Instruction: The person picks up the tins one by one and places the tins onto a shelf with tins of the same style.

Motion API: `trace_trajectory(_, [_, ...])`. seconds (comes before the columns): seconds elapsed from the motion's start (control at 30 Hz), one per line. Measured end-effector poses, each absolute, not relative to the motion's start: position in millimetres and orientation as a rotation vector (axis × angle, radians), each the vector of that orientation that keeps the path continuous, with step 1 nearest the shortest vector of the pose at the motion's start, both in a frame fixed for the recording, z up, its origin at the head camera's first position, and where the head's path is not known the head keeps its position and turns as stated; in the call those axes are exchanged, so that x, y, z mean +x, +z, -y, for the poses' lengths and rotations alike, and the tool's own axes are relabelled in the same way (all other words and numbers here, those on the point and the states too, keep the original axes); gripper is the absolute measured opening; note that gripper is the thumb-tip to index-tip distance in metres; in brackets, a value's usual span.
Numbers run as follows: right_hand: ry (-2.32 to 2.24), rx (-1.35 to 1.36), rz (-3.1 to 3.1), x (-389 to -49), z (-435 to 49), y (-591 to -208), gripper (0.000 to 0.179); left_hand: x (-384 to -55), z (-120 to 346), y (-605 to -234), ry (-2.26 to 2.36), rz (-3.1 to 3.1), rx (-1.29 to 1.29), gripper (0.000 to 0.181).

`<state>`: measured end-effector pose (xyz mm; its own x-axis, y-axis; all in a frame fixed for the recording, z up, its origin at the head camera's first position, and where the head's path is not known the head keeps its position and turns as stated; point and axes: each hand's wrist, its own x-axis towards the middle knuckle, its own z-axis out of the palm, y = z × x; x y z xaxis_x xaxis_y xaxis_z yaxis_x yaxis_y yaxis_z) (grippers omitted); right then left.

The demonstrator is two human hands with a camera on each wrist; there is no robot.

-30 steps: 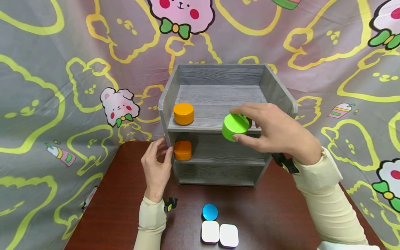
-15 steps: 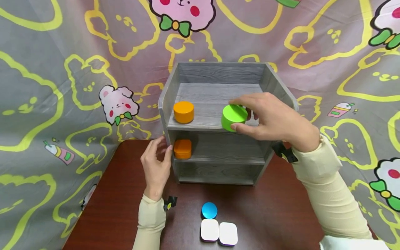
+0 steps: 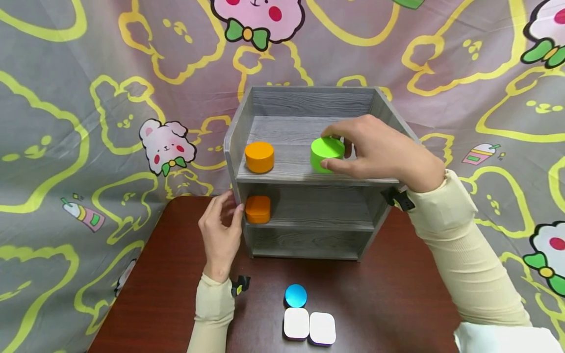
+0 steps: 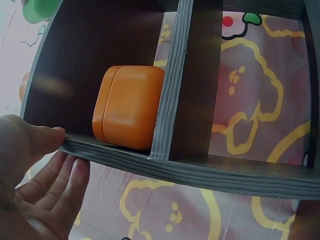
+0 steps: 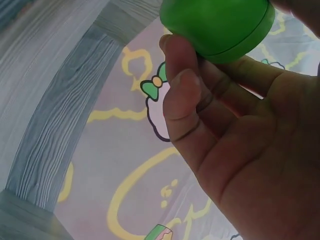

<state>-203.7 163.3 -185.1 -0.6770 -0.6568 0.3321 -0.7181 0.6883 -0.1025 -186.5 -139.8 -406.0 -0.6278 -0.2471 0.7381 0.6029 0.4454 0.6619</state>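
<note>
My right hand point(image 3: 375, 149) grips a green round lidded box point(image 3: 327, 153) between thumb and fingers. The box is upright over the front of the top board of a grey wooden shelf point(image 3: 309, 225); whether it touches the board cannot be told. In the right wrist view, the seam of the green box point(image 5: 220, 25) shows above curled fingers. My left hand point(image 3: 220, 235) holds the front edge of the shelf's left side panel, thumb inside and fingers outside in the left wrist view. Beside that thumb, an orange rounded-square box point(image 4: 130, 105) sits in the middle compartment.
An orange round box point(image 3: 259, 158) stands at the left of the top board. On the dark red-brown table point(image 3: 397, 294), in front of the shelf, lie a blue round box point(image 3: 295, 296) and two white rounded-square boxes point(image 3: 296, 323). A patterned cloth point(image 3: 106, 44) hangs behind and at the sides.
My right hand has carried the green box up and slightly left, from in front of the board's edge to over the top board, and levelled it. My left hand keeps its hold.
</note>
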Motion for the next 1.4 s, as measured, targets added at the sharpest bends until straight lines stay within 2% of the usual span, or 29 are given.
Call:
trace_trajectory(0.43, [0.268,1.043,2.823,-222,-154,-177,0.031,-187,140,-408,-1.293,1.861,-0.317,0.032])
trace_trajectory(1.4, [0.155,1.030,3.013,-233,-142,-174,0.036,-188,142,-406,-1.303,1.855,-0.313,0.031])
